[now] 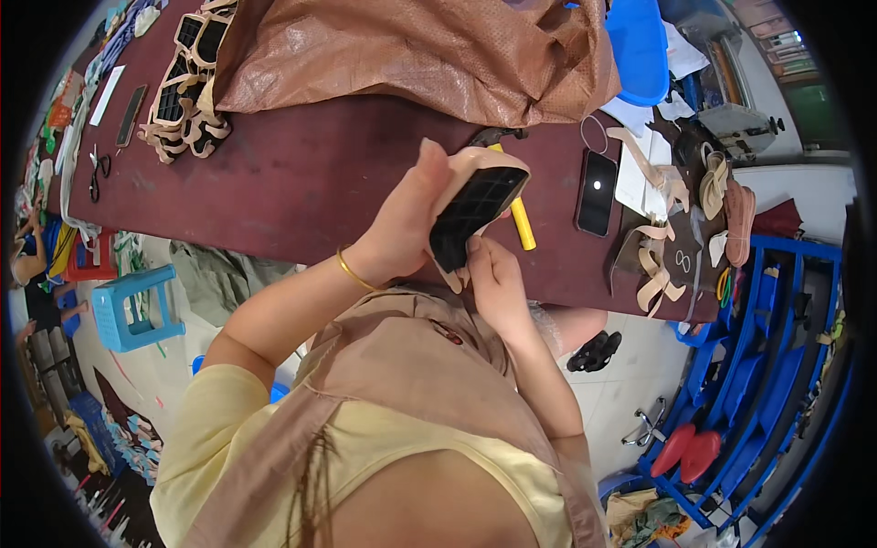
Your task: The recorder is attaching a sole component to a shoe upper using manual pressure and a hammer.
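Above my lap, at the table's front edge, my left hand [402,219] is wrapped round a shoe sole [477,205] with a black underside and a beige covered rim. The sole is tilted, its black face turned up toward me. At its narrow lower end my right hand [498,279] is closed, thumb and fingers pinching the edge near a beige flap. Just behind the sole lies a hammer [522,225] with a yellow handle and a dark head, partly hidden by the sole.
A brown woven sack [411,64] covers the back of the dark red table [301,183]. Several similar soles [187,91] are heaped at its left, near scissors [97,173]. A phone [596,192] and beige strips [660,265] lie right. Blue racks [749,365] stand beyond; a blue stool [137,306] stands left.
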Demonstrator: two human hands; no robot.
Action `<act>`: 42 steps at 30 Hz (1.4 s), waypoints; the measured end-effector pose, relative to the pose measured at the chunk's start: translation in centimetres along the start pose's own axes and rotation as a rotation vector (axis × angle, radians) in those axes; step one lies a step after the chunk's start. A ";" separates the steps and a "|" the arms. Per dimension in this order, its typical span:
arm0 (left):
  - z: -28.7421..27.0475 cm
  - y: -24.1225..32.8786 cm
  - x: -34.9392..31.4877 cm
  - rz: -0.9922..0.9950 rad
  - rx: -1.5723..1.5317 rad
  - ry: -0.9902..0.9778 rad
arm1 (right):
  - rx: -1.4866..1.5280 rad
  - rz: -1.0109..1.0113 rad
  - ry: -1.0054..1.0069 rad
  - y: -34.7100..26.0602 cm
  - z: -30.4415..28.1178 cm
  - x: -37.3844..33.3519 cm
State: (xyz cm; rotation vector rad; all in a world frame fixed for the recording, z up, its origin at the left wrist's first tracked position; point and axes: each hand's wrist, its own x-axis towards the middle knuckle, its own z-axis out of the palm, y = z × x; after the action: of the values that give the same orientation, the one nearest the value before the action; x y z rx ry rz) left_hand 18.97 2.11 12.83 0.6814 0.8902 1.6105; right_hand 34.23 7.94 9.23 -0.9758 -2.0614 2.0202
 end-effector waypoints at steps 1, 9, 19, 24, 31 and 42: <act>0.0 0.0 -0.2 -0.004 0.014 0.015 | 0.133 0.036 -0.032 0.2 -0.1 -0.2; -0.2 0.6 0.4 0.052 -0.235 0.105 | 0.512 0.056 -0.262 1.3 -0.8 -0.4; -7.0 -5.0 3.1 -0.167 -0.814 -0.051 | -0.373 -0.363 0.245 -1.6 1.7 1.0; -6.9 -7.2 3.7 0.261 -0.844 -0.129 | -0.785 -0.737 0.329 -1.6 3.5 1.2; -5.9 -6.3 1.4 0.084 0.261 0.236 | -0.211 -0.404 0.430 -2.2 -0.2 1.6; -2.5 -5.6 -1.4 -0.215 0.351 0.045 | -0.328 -0.417 0.405 -0.9 -1.8 1.9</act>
State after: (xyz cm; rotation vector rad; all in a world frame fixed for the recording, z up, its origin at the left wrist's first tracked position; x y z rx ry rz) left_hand 20.25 0.84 6.76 0.7641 1.2528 1.2953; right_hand 33.30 10.53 9.61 -0.8198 -2.1674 1.1999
